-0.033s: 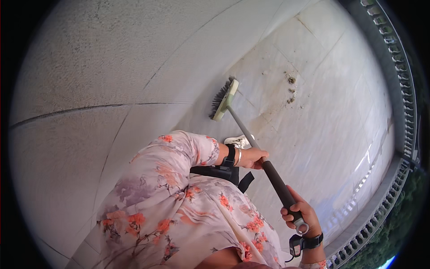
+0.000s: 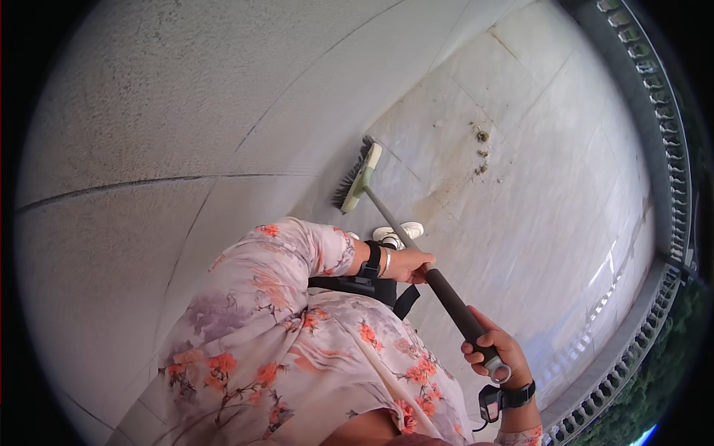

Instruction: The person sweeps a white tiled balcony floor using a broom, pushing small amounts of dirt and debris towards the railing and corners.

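A long-handled floor brush (image 2: pixel 362 178) slants across the middle of the view, with a pale green head and dark bristles. Its bristles face left, toward the foot of the tiled wall; whether they touch it I cannot tell. My left hand (image 2: pixel 411 265) is closed round the handle where the grey pole meets the dark grip. Lower and further right, my right hand (image 2: pixel 502 355) wraps the grip close to its end, beside a hanging ring. Small brown clumps of dirt (image 2: pixel 482 152) lie on the floor to the right of the brush head, apart from it.
Pale wall tiles (image 2: pixel 171 126) with dark joints fill the left side. The light, shiny tiled floor (image 2: pixel 535 208) stretches right to a stone balustrade (image 2: pixel 678 208), with greenery (image 2: pixel 658 353) beyond. My white shoe (image 2: pixel 405 231) stands just under the pole.
The brush head has shifted left and slightly nearer to me. My left hand has gone a little left with the pole, while my right hand has barely moved.
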`<state>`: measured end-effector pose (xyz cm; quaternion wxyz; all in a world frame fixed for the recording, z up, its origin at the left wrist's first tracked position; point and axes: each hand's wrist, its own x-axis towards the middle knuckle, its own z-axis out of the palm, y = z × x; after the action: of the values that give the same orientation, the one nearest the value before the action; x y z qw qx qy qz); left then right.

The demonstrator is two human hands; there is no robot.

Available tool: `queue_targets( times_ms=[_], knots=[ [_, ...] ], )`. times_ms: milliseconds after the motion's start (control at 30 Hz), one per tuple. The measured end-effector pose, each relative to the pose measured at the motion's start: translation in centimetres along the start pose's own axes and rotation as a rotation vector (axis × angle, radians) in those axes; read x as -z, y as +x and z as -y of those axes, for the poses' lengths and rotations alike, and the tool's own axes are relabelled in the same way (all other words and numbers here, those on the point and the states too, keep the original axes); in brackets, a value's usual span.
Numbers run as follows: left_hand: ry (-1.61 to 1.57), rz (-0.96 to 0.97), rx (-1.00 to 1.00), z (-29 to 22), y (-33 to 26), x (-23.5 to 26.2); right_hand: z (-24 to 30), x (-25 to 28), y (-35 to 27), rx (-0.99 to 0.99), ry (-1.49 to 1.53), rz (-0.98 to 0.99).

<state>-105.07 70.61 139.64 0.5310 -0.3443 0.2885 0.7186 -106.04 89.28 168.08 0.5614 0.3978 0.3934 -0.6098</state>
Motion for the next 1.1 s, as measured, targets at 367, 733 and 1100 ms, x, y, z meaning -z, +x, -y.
queue_targets(
  times_ms=[367,733,1100],
  knots=[
    [0.015,-0.099,-0.416,-32.5,33.1,8.1,31.3,14.4,31.2,0.226,-0.106,0.084],
    [0.086,0.012,-0.36,-16.3,16.8,-3.5,9.5,7.2,11.8,0.32,-0.044,-0.125],
    [-0.179,-0.184,-0.352,1.1,-5.3,16.6,-7.0,-14.2,13.8,0.066,0.187,0.085]
  ],
)
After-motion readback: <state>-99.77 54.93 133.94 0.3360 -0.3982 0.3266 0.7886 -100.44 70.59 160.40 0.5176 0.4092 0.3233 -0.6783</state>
